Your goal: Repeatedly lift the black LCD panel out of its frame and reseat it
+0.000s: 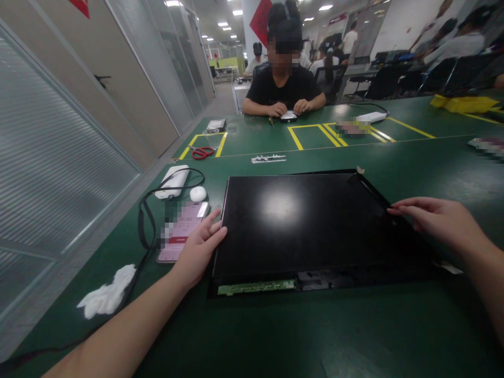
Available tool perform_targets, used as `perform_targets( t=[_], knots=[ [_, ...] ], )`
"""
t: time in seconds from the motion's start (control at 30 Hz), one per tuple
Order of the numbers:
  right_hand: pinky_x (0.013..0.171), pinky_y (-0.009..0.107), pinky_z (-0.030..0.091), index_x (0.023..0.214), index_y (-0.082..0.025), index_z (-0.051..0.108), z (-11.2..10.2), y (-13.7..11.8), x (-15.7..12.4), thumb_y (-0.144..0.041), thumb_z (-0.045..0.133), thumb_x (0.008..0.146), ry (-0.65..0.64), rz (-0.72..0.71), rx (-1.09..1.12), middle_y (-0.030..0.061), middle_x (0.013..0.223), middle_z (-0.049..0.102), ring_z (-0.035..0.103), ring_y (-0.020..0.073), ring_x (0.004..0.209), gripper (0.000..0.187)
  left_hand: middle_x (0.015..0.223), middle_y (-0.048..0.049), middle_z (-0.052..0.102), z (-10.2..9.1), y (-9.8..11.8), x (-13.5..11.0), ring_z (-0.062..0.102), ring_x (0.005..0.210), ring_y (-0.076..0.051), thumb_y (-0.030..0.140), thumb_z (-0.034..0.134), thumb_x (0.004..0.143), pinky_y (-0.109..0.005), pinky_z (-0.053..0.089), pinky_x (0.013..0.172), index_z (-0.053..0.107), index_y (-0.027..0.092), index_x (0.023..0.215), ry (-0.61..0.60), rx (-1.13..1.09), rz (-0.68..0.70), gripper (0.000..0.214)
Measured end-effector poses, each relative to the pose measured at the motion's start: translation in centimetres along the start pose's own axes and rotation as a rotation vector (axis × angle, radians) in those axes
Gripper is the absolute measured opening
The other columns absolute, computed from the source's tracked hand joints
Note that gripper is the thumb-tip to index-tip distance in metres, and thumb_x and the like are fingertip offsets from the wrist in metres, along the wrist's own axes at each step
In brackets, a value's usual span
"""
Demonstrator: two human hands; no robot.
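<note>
A glossy black LCD panel [299, 226] lies over a black frame [378, 281] on the green table, offset so the frame shows along its right and near sides. My left hand [200, 247] grips the panel's left edge, thumb on top. At the right edge, my right hand [437, 218] is closed in a pinch on the panel's rim; exactly where rim and frame part there is hard to see. A green circuit board strip [255, 287] shows along the near side. Pale tape pieces [449, 268] stick out at the frame's right corners.
Left of the panel are a phone [183, 233], a white earbud case [198, 194], a white power bank [173, 181] with a black cable and crumpled tissue [108, 294]. Red scissors [202, 153] lie farther back. Across the table, a person [283, 79] handles a small device [289, 116].
</note>
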State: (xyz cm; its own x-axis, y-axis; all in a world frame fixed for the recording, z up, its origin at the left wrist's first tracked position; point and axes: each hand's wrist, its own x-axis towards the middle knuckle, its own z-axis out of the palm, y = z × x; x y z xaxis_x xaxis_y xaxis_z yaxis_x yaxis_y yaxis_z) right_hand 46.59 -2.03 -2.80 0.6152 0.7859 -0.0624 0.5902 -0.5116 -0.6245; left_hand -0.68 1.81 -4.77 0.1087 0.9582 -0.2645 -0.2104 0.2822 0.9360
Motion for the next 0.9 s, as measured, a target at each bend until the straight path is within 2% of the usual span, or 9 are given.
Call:
perform_targets(
  t=[0.13,0.33,0.5,0.67,0.8,0.9],
  knots=[
    [0.061,0.038,0.046,0.081,-0.024,0.078,-0.02,0.22,0.23,-0.049,0.063,0.061,0.009,-0.014,-0.002,0.0054,0.081,0.078,0.056,0.0192,0.052,0.036,0.120,-0.0125,0.078,0.03,0.15,0.00,0.071,0.116,-0.034,0.030,0.088,0.070,-0.043,0.060,0.095,0.058,0.017,0.140,-0.065,-0.006,0.000,0.077],
    [0.065,0.039,0.046,0.082,-0.023,0.077,-0.15,-0.28,-0.09,-0.047,0.061,0.062,-0.007,-0.006,-0.027,0.0057,0.080,0.077,0.058,0.0196,0.053,0.035,0.118,-0.0101,0.079,0.02,0.07,0.06,0.071,0.117,-0.034,0.027,0.090,0.068,-0.044,0.059,0.098,0.063,0.019,0.133,-0.067,-0.044,0.001,0.071],
    [0.068,0.040,0.047,0.084,-0.023,0.077,0.01,-0.23,-0.12,-0.045,0.060,0.062,0.000,0.011,-0.020,0.0056,0.085,0.078,0.059,0.0198,0.053,0.036,0.122,-0.0101,0.078,-0.16,0.06,0.13,0.070,0.118,-0.034,0.028,0.089,0.070,-0.042,0.059,0.098,0.060,0.019,0.138,-0.073,-0.036,0.001,0.074],
    [0.064,0.040,0.047,0.083,-0.024,0.077,0.09,0.05,0.11,-0.046,0.061,0.061,0.006,-0.003,-0.011,0.0060,0.083,0.078,0.059,0.0205,0.053,0.035,0.125,-0.0100,0.076,-0.14,0.01,-0.07,0.068,0.121,-0.034,0.030,0.087,0.074,-0.041,0.059,0.098,0.050,0.021,0.150,-0.127,-0.018,-0.001,0.085],
    [0.064,0.039,0.046,0.082,-0.023,0.078,0.00,-0.03,0.09,-0.047,0.062,0.061,0.002,-0.004,-0.011,0.0057,0.082,0.078,0.059,0.0202,0.054,0.036,0.123,-0.0105,0.077,-0.14,-0.02,-0.20,0.071,0.116,-0.033,0.026,0.089,0.072,-0.040,0.059,0.097,0.039,0.021,0.157,-0.167,0.012,-0.010,0.098],
    [0.063,0.039,0.046,0.080,-0.024,0.078,0.01,0.05,0.16,-0.048,0.063,0.061,0.011,-0.035,-0.023,0.0054,0.077,0.078,0.059,0.0204,0.053,0.035,0.122,-0.0107,0.078,-0.28,-0.04,-0.14,0.073,0.112,-0.033,0.025,0.089,0.072,-0.041,0.060,0.096,0.040,0.020,0.157,-0.164,0.022,0.001,0.098]
  ],
)
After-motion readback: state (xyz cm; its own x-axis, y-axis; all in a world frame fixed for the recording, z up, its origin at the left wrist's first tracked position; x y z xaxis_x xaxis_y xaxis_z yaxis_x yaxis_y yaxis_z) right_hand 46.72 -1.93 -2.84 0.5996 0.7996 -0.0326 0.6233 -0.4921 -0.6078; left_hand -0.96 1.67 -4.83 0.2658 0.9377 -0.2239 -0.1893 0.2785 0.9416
